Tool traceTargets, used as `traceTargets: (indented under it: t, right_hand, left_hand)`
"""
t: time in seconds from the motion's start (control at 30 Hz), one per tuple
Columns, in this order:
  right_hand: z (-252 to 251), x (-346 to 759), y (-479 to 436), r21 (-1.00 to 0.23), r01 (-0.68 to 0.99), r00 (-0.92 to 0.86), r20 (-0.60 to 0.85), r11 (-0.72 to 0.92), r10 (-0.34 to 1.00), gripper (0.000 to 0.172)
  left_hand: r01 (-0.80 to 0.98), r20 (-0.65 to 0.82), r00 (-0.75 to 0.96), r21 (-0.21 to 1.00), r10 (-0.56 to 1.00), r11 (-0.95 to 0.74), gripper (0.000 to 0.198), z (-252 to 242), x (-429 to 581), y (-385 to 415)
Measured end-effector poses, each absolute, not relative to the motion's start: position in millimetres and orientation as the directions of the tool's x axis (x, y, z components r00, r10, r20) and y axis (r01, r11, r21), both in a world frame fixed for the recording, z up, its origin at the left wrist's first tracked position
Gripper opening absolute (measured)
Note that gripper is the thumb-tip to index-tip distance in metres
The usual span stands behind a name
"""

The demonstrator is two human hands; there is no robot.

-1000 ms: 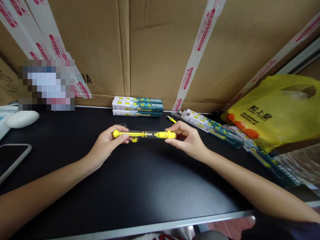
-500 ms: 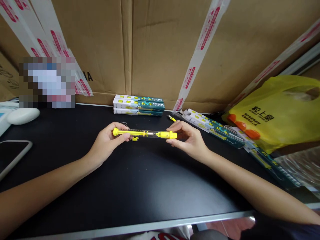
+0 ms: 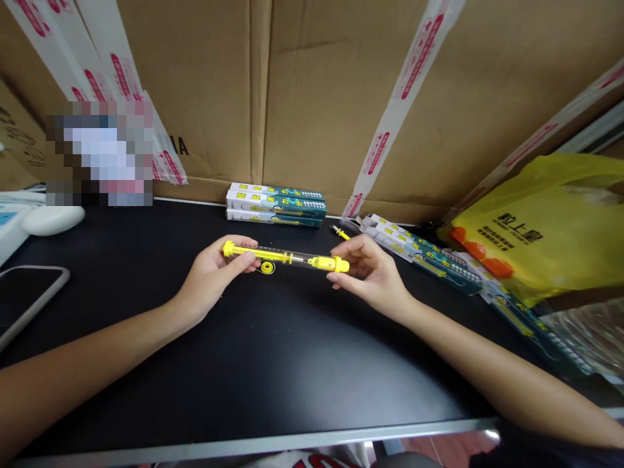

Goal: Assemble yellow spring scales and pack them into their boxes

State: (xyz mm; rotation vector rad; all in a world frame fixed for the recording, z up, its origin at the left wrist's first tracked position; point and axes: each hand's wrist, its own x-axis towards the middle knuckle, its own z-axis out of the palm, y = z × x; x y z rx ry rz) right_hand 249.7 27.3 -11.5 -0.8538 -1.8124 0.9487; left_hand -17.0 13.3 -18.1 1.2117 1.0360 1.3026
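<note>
A long yellow and clear tube-shaped tool (image 3: pixel 287 258) is held level over the black table (image 3: pixel 273 364) between both hands. My left hand (image 3: pixel 214 273) pinches its thin yellow end. My right hand (image 3: pixel 373 273) grips the thicker yellow end with thumb and fingers. Just under the tool a small yellow ring-shaped piece (image 3: pixel 267 267) lies on the table. A small yellow and black part (image 3: pixel 340 232) lies behind my right hand.
Two stacked teal and white boxes (image 3: pixel 275 205) sit at the back by the cardboard wall (image 3: pixel 312 91). More such boxes (image 3: pixel 424 253) fan out to the right, beside a yellow plastic bag (image 3: pixel 541 227). A phone (image 3: pixel 24 299) and white objects (image 3: pixel 51 219) lie at the left.
The view has shifted slightly. Both hands still hold the tool, now tilted a little lower at the right end. The yellow ring under it shows more plainly.
</note>
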Motion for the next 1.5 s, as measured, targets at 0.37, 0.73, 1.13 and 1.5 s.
traceTargets:
  t: [0.37,0.73,1.13,1.5]
  right_hand:
    - [-16,251,26,-0.811,0.220,-0.333,0.459,0.542,0.823,0.027]
    - [-20,248,28,-0.864,0.148,-0.352,0.409,0.482,0.842,0.027]
    - [-14,250,28,-0.868,0.128,-0.347,0.414,0.480,0.842,0.025]
    - [-17,248,24,-0.714,0.243,-0.352,0.566,0.657,0.745,0.022]
  left_hand:
    - [0.377,0.259,0.091,0.885,0.962,-0.274,0.051,-29,-26,12]
    - [0.174,0.299,0.077,0.935,0.951,-0.308,0.019,-16,-20,11]
    - [0.130,0.302,0.006,0.945,0.953,-0.300,0.020,-17,-20,15]
    - [0.129,0.307,0.033,0.942,0.951,-0.309,0.019,-22,-18,14]
